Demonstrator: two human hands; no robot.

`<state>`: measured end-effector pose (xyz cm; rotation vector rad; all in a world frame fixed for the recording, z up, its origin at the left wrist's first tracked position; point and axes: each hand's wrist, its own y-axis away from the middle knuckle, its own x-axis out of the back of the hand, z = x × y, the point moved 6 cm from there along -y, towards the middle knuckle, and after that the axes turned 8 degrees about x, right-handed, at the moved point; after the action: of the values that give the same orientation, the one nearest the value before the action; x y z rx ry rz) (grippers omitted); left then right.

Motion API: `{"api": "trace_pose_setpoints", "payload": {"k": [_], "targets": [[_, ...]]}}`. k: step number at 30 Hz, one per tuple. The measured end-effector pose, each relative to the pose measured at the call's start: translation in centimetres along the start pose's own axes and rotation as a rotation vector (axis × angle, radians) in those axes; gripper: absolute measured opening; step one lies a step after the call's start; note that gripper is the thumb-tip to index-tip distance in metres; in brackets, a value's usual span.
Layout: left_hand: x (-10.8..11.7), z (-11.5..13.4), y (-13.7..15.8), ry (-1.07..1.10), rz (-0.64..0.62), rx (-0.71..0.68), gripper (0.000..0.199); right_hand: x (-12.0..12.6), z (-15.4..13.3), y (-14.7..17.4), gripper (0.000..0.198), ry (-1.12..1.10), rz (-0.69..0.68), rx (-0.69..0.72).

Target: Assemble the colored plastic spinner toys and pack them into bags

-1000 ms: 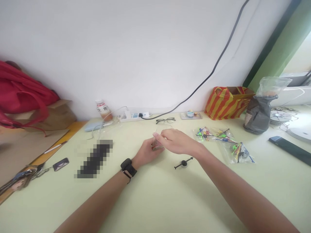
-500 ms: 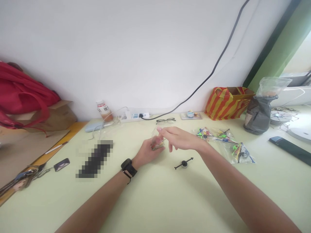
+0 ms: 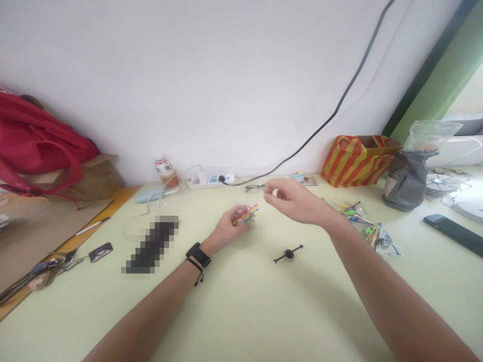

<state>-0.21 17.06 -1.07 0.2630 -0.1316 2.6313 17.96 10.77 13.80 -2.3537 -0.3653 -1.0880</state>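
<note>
My left hand (image 3: 228,223), with a black watch on its wrist, is closed around a bunch of small colourful plastic parts (image 3: 247,215), red, yellow, blue and green. Whether a thin bag still surrounds them I cannot make out. To the right and a little higher, my right hand (image 3: 289,198) is raised over the table, apart from the left. Its fingers are curled together, and what they may hold is hidden. Below the hands, on the pale green table (image 3: 241,301), stands a small round spinner with a black double-ended arrow (image 3: 289,254).
Clear bags of coloured parts (image 3: 377,239) lie right of my right forearm. Behind are glasses (image 3: 254,188), a power strip (image 3: 211,181), a bottle (image 3: 166,171) and a striped bag (image 3: 358,163). Keys (image 3: 51,266) and a pixelated dark object (image 3: 153,246) lie left.
My right hand has moved right, away from my left hand, and its fingers have curled in. The coloured parts in my left hand now show more openly. The view has shifted slightly.
</note>
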Motion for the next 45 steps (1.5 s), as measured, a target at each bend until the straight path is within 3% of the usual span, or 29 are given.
{"api": "trace_pose_setpoints", "payload": {"k": [3,6,9,12,17,22,27,31,34,38,45], "targets": [[0.1,-0.1,0.1,0.059,-0.027,0.029,0.054,-2.0,2.3,1.1,0.007,0.059,-0.373,-0.101],[0.2,0.2,0.3,0.118,0.015,0.006,0.049,-4.7,5.2,2.6,0.025,0.142,-0.694,-0.274],[-0.1,0.1,0.3,0.073,0.012,0.017,0.053,-6.6,7.3,3.1,0.032,0.154,-0.838,-0.381],[-0.3,0.2,0.3,0.016,0.001,0.006,0.052,-7.5,7.9,2.8,0.026,0.098,-0.847,-0.353],[-0.5,0.7,0.5,-0.097,-0.02,-0.02,0.051,-6.6,7.7,2.2,0.012,0.006,-0.79,-0.24],[-0.9,1.1,0.7,-0.111,-0.019,-0.061,0.041,-2.7,5.2,1.9,0.02,-0.1,-0.634,-0.096],[-1.2,1.0,0.8,-0.095,-0.028,-0.084,0.046,2.0,1.2,2.1,0.027,-0.109,-0.324,-0.034],[-1.4,1.0,1.0,-0.144,-0.029,-0.094,0.038,3.9,-0.8,1.8,0.023,-0.239,-0.014,-0.007],[-1.5,1.5,1.4,-0.216,0.001,-0.129,0.031,4.2,-0.9,1.4,0.017,-0.214,0.161,-0.008],[-1.7,2.1,1.6,-0.336,0.042,-0.164,0.022,3.8,-1.0,1.2,0.016,-0.044,0.234,-0.037],[-1.5,1.7,1.4,-0.454,0.077,-0.137,0.027,0.7,-1.3,0.4,0.013,-0.066,0.153,-0.027]]}}
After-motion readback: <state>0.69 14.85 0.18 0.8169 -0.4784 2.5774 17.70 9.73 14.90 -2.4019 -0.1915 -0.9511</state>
